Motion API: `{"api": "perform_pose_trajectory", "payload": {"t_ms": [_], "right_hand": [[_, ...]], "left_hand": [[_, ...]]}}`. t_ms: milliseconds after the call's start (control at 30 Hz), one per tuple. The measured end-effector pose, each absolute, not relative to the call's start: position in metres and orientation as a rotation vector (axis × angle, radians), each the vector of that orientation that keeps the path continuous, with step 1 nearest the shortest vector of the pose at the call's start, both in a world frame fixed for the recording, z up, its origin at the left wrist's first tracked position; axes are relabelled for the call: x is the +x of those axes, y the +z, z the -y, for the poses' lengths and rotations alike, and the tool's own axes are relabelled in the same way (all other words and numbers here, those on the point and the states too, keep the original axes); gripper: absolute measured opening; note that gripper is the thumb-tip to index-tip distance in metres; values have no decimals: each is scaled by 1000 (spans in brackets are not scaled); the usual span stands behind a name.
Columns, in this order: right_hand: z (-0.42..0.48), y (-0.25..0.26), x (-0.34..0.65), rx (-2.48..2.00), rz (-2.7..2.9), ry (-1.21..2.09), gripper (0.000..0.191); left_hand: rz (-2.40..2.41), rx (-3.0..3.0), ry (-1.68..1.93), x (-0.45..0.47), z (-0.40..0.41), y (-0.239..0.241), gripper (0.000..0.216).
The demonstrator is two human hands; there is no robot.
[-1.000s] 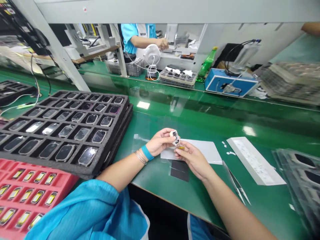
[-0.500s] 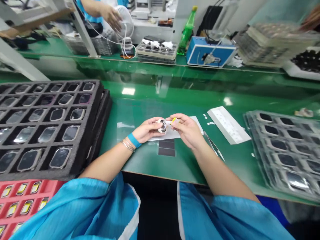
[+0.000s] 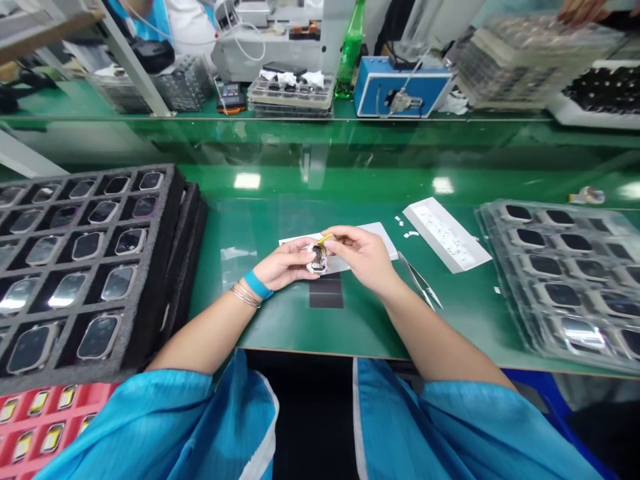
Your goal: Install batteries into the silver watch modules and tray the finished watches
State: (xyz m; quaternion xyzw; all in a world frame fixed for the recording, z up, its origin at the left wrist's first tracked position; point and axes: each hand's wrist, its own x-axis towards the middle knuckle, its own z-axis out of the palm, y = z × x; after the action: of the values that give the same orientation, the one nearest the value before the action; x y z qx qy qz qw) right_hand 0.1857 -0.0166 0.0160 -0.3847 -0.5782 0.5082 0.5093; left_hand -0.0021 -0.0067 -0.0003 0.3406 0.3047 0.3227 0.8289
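Observation:
My left hand (image 3: 286,265) is closed around a small white watch case (image 3: 318,259) whose open back shows dark parts inside. My right hand (image 3: 361,253) pinches a thin yellow strip (image 3: 325,238) that sticks out above the case. Both hands hover just over the green bench, above a white sheet (image 3: 378,235) and a dark square pad (image 3: 326,293). A blue band and bangles sit on my left wrist.
A black foam tray (image 3: 165,220) of watch faces lies at left, a red tray (image 3: 30,413) below it. Tweezers (image 3: 421,285) and a white strip (image 3: 445,233) lie right of my hands. Clear blister trays (image 3: 565,273) fill the right. A blue box (image 3: 400,87) and green bottle (image 3: 350,47) stand across the belt.
The view has tilted down and swung right. My right hand has pulled the yellow strip up from the case. The co-worker's hand at the far bench is gone from view.

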Motion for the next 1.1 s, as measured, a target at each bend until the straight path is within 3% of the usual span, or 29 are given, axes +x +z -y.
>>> {"api": "perform_pose_trajectory", "payload": {"t_ms": [300, 533, 700, 833, 1100], "right_hand": [[17, 4, 181, -1057, 1721, 711, 15], [-7, -6, 172, -1137, 1567, 915, 34], [-26, 5, 147, -1255, 1929, 863, 7], [-33, -3, 121, -1349, 2172, 690, 15], [-38, -32, 115, -1366, 2154, 578, 10]], "left_hand": [[-794, 772, 765, 8, 8, 3, 29], [-949, 733, 925, -1, -8, 6, 10], [-1084, 581, 1220, -34, -30, 10, 5], [-1117, 550, 1194, -44, -36, 7, 5], [-1112, 604, 1142, -39, -32, 9, 4]]}}
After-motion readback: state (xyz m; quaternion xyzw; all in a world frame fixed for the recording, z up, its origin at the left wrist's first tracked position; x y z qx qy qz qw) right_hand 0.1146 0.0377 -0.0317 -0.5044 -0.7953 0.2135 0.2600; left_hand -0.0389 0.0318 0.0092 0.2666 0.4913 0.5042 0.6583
